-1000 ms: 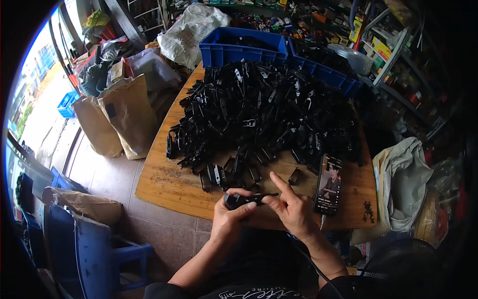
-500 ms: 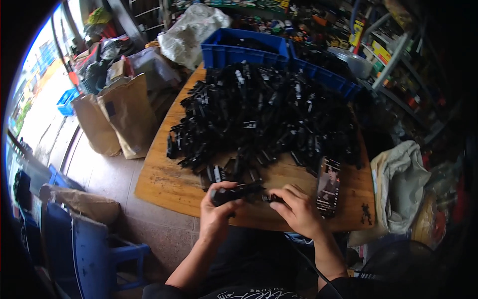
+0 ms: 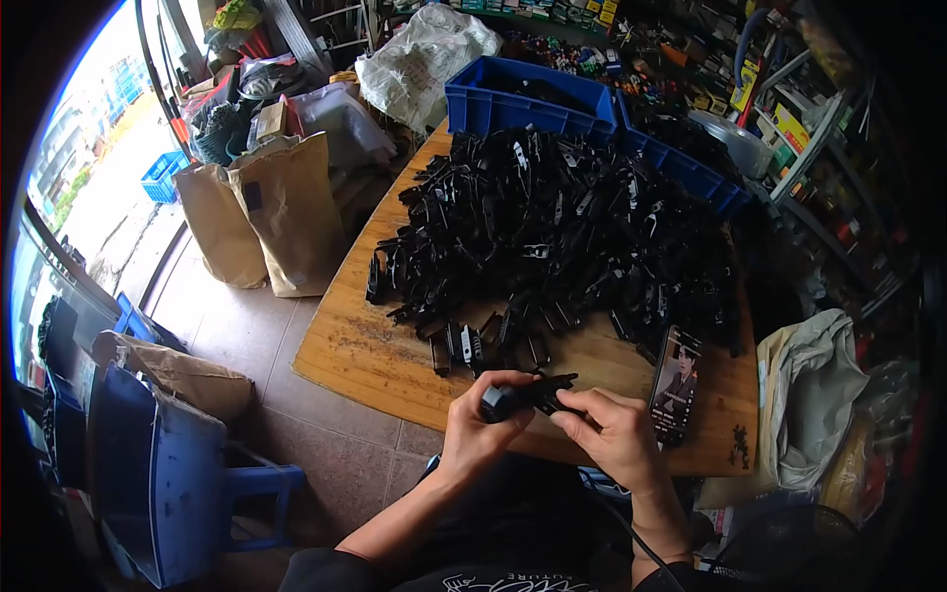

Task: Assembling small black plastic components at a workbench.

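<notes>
My left hand point(image 3: 475, 422) is closed round a black plastic part point(image 3: 543, 393) with a blunt, dark grey end by the thumb. Its slim, dark end points right, toward my right hand point(image 3: 614, 436). The right thumb and forefinger are pinched together against that end; whatever small piece they may hold is hidden. Both hands are above the near edge of the wooden table point(image 3: 345, 345). Just beyond them rises a big heap of similar black parts point(image 3: 552, 237), a few with silvery metal faces.
A phone point(image 3: 676, 387) with a lit screen lies right of my hands, near small black pieces point(image 3: 740, 447). Blue crates point(image 3: 523, 111) stand behind the heap. Brown paper sacks point(image 3: 286, 212) and a blue stool point(image 3: 261, 493) are on the left, a pale sack point(image 3: 814, 395) on the right.
My hands have come closer together; the right, earlier apart with a small dark piece in its fingers, now meets the black part. The whole view has shifted, placing the table farther right.
</notes>
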`<state>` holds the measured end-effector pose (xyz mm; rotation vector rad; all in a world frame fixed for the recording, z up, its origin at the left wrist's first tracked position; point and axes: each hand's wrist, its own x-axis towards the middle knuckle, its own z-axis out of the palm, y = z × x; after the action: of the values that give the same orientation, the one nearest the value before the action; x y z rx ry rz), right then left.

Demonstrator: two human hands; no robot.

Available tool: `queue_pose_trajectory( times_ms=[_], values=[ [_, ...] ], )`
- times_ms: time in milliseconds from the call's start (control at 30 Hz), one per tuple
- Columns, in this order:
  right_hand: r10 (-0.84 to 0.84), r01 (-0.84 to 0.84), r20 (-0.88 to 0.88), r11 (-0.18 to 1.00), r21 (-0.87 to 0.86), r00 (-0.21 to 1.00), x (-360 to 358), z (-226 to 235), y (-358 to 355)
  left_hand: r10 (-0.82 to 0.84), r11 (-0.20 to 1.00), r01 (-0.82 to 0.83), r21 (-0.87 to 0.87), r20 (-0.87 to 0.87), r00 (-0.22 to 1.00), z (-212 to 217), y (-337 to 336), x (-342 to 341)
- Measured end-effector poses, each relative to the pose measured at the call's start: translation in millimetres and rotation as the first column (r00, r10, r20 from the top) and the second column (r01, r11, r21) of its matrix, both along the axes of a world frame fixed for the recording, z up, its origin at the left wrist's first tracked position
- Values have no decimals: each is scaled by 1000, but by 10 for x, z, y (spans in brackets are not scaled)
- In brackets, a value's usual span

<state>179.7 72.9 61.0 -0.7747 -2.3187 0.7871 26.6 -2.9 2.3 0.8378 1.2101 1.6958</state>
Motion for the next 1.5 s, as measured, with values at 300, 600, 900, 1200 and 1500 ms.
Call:
queue_pose_trajectory(
  times_ms=[300,600,900,1200,1500],
  values=[
    [56,-56,-16,998,9,998,73,-73,66,84,996,-73,42,-453,887,93,-7,75],
    [90,-166,-191,887,-431,978,122,-158,50,-41,996,66,-60,346,937,101,-27,36],
    [-250,161,-398,957,-243,883,783,-58,787,-78,986,163,-33,775,627,-38,-45,-172],
    [-565,568,60,815,-113,823,2062,-645,1848,-224,957,253,144,919,325,-32,96,-200],
    [-728,700,-101,681,-214,678,2261,-418,1243,-213,951,294,98,895,392,142,172,-237]
  ],
)
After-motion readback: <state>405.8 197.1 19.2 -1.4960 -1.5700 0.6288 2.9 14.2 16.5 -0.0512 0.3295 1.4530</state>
